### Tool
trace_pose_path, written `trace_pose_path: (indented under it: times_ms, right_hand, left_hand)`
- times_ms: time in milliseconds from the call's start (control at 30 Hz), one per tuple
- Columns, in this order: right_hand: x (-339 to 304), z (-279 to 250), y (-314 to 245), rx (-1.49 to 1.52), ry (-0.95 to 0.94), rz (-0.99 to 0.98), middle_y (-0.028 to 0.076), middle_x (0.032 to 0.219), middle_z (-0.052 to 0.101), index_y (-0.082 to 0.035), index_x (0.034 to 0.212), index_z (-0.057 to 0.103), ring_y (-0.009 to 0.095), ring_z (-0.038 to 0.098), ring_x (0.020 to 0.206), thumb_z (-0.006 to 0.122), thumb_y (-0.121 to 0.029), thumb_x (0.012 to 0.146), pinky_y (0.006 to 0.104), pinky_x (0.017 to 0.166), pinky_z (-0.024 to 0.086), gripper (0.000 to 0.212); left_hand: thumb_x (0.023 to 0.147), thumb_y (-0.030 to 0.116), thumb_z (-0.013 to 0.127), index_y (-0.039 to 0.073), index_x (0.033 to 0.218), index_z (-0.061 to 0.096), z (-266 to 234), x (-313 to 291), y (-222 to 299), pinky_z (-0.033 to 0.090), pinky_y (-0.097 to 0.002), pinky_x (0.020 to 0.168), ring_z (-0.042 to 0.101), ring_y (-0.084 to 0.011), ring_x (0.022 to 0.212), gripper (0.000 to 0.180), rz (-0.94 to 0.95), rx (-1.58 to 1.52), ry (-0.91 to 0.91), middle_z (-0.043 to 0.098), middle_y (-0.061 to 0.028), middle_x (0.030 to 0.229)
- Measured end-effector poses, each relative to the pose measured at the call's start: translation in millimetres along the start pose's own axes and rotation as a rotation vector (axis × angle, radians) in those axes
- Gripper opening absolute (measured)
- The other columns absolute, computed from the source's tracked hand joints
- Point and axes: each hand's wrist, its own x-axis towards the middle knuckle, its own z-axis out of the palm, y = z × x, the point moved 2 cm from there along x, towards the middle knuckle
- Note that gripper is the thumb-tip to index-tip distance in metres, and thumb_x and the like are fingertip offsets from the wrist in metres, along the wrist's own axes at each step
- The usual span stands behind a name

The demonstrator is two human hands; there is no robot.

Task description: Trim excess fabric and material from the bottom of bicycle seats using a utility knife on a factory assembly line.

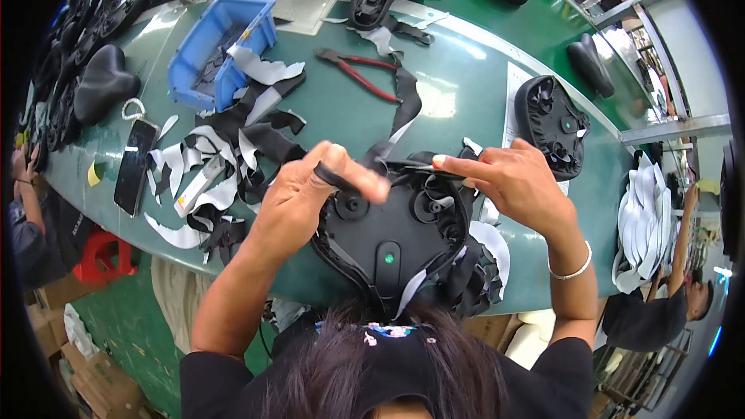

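An upturned black bicycle saddle [372, 233] lies in front of me at the table's near edge, its cover rim loose around the base. Over its left side is my left hand [299, 198], fingers curled and partly blurred; a black loop circles one finger, and what the hand holds is unclear. My right hand [512, 186] is at the saddle's far right rim, index finger stretched along a thin dark piece [411, 165], other fingers curled at the cover edge. A long black-and-white strip [407, 97] runs from the saddle's far edge past red-handled pliers [365, 70].
Black and white offcuts [221, 155] are heaped left of the saddle, beside a phone [136, 167] and a blue bin [182, 70]. Another upturned saddle [552, 124] lies at right. Finished-looking saddles [109, 84] stand farther off. Other people work at both sides.
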Motion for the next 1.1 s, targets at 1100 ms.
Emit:
trace_pose_path:
  times_ms: [1100]
  right_hand:
    - [-57.9,7.9,-83.2,0.041,-0.092,0.367,0.007,0.051,0.051,-0.018,0.135,0.048,0.025,0.051,0.042,0.062,-0.023,0.086,0.0376,0.043,0.036,0.052]
  left_hand:
    - [0.077,0.016,0.056,0.009,0.053,0.037,-44.4,46.5,-14.6,0.028,-0.0316,0.066,0.03,-0.0172,0.069,0.032,0.3,-0.96,0.18,0.03,-0.0013,0.058]
